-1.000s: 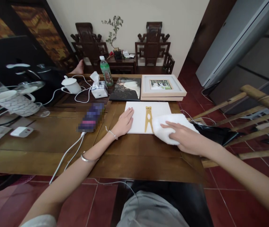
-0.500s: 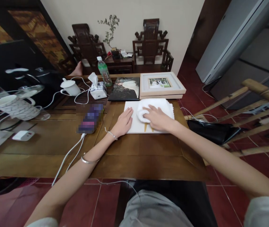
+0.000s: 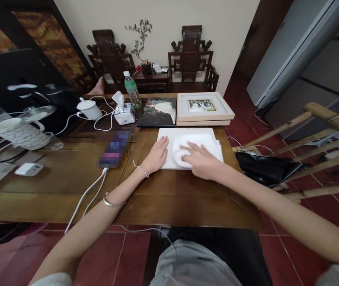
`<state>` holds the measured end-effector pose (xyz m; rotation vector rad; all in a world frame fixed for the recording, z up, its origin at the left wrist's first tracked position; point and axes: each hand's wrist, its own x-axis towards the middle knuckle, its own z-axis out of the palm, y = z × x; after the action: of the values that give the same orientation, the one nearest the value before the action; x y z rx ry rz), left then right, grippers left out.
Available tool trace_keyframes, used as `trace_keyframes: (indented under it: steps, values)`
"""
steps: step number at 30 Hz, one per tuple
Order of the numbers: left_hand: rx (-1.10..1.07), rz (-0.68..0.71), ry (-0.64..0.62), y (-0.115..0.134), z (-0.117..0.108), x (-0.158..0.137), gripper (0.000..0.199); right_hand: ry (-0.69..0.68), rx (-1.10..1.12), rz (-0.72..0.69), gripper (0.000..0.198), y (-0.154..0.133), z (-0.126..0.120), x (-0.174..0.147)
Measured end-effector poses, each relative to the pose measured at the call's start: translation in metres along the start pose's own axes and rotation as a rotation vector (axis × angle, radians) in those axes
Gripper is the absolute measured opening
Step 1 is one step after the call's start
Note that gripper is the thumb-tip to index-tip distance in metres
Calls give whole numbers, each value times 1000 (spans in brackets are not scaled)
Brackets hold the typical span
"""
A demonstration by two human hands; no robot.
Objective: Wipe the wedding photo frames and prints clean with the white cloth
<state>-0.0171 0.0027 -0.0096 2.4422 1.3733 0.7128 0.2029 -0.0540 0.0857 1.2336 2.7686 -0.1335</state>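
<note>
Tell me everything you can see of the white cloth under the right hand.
The white cloth is plain and looks soft and fluffy, like towelling, with a wavy edge at its right end. It lies bunched into a loose pad on the white board, covering much of its middle and right. The right hand rests on top, fingers spread, hiding part of it. The left hand lies apart from it.

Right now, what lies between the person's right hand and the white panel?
In the head view, a white cloth lies there, under the right hand and over part of the white panel.
</note>
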Motion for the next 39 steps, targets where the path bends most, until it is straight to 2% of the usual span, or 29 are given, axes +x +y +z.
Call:
trace_keyframes:
  steps: [4, 7, 10, 15, 19, 22, 28, 31, 34, 39]
  values:
    - [-11, -3, -5, 0, 0, 0, 51, 85, -19, 23, 56, 29, -5, 39]
    - [-14, -11, -4, 0, 0, 0, 51, 101, -62, 35, 57, 32, -2, 50]
    - [-14, -15, 1, 0, 0, 1, 51, 85, -97, 27, 53, 16, 6, 38]
    - [-2, -20, -2, 3, 1, 1, 52, 28, -83, -58, 50, -24, 16, -12]
    - [1, -20, 5, 3, 1, 1, 52, -31, -42, -115, 51, -33, 13, -28]
    - [-3, -10, 5, 2, 1, 1, 52, -24, -29, -72, 52, -23, 7, -13]
    - [-38, 8, -5, 0, -2, 1, 50, 48, -54, 55, 52, 4, -5, 43]
    - [-61, 6, -1, -2, -1, 1, 49, 66, -94, 70, 52, 5, -4, 53]
    - [-67, 3, 5, -3, 0, 1, 50, 40, -148, 25, 49, -5, 1, 39]
    - [-39, 16, 9, -4, 1, 1, 51, 9, -134, -121, 49, -34, 12, -12]
